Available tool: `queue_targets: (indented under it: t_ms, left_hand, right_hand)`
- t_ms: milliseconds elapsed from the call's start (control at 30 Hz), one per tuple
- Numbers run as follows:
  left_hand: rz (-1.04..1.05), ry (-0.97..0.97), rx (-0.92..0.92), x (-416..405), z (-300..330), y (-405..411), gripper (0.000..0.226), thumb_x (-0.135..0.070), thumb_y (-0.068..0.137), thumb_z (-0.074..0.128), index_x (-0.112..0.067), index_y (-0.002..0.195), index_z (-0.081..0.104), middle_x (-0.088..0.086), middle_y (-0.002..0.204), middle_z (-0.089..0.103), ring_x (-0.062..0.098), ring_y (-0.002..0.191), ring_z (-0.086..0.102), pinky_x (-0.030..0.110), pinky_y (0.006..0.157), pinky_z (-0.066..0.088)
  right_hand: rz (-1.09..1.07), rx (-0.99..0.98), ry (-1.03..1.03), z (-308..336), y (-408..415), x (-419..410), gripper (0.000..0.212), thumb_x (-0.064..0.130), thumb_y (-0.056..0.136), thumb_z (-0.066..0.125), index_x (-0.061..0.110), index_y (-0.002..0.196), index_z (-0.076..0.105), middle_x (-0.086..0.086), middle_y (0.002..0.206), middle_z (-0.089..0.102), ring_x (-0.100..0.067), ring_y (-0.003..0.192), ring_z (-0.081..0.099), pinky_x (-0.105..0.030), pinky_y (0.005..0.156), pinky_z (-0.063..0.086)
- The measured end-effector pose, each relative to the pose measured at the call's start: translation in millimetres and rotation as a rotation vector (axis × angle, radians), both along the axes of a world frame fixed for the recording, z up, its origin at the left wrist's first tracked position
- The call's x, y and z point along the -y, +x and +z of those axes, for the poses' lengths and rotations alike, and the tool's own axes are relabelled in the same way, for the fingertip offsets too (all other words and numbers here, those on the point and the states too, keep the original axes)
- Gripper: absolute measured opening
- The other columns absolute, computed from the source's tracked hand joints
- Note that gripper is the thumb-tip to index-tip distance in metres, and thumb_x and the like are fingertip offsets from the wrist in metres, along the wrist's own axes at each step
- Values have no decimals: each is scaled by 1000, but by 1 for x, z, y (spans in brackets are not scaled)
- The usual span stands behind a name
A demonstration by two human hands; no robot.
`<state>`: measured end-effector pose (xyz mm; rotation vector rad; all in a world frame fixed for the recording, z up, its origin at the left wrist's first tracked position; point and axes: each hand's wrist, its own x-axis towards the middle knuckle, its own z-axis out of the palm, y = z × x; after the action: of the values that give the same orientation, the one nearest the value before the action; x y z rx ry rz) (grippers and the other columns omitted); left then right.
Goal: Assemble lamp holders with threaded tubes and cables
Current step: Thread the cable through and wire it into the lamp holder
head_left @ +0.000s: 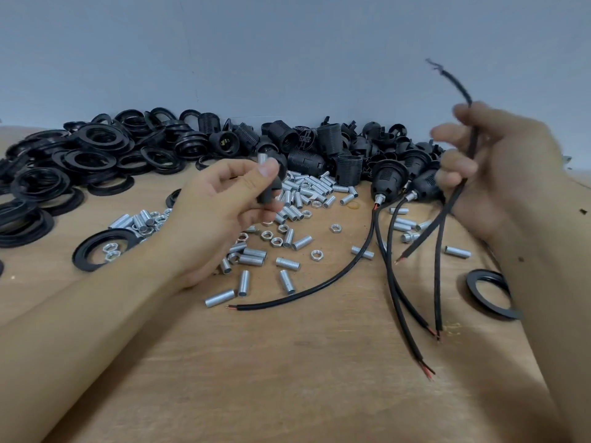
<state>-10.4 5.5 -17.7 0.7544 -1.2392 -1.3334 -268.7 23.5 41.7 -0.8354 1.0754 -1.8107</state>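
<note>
From the head camera, the left hand (224, 190) is raised over the middle of the bench (287, 378) and holds a black lamp holder part (271, 183) with a threaded tube (262, 158) standing out of its top; the thumb and fingers are curled around it. The right hand (489, 161), blurred, is lifted near the right edge and pinches black cables (447, 212) which hang down to the bench. Two assembled holders with cables (388, 177) lie near the back. Loose tubes and nuts (287, 212) are spread in the middle. Black rings (80, 161) are piled at the back left corner, and holder bodies (319, 139) along the back edge.
</note>
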Motion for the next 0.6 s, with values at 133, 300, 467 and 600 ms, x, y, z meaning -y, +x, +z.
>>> queue_targets:
  t_ms: [133, 300, 467, 600]
  left_hand:
    - [-62, 134, -81, 1, 3, 3, 39, -32, 80, 66, -12, 113, 66, 14, 89, 73, 29, 87, 74, 28, 69, 59]
    - [-99, 127, 15, 1, 1, 6, 26, -39, 81, 66, -19, 97, 72, 15, 105, 75, 25, 92, 73, 30, 71, 57]
    - [-101, 139, 12, 4, 0, 5, 26, -40, 85, 65, -19, 88, 78, 14, 105, 74, 9, 62, 54, 23, 60, 50]
    - [-126, 175, -38, 5, 2, 6, 31, -39, 87, 63, -13, 101, 73, 13, 109, 74, 8, 63, 56, 23, 64, 54]
  right_hand:
    - [178, -133, 131, -3, 23, -3, 14, 21, 101, 42, 14, 96, 53, -2, 57, 66, -8, 30, 31, -14, 35, 31]
    - [204, -69, 135, -14, 40, -3, 20, 17, 103, 36, 10, 90, 49, -8, 59, 68, -11, 34, 40, -17, 39, 39]
    - [158, -48, 100, -18, 41, 1, 23, 21, 105, 33, 13, 88, 46, -11, 71, 73, -16, 50, 54, -26, 52, 50]
    - [47, -48, 41, -13, 35, 4, 25, 26, 104, 38, 16, 83, 45, -3, 61, 66, -12, 44, 28, -20, 40, 24]
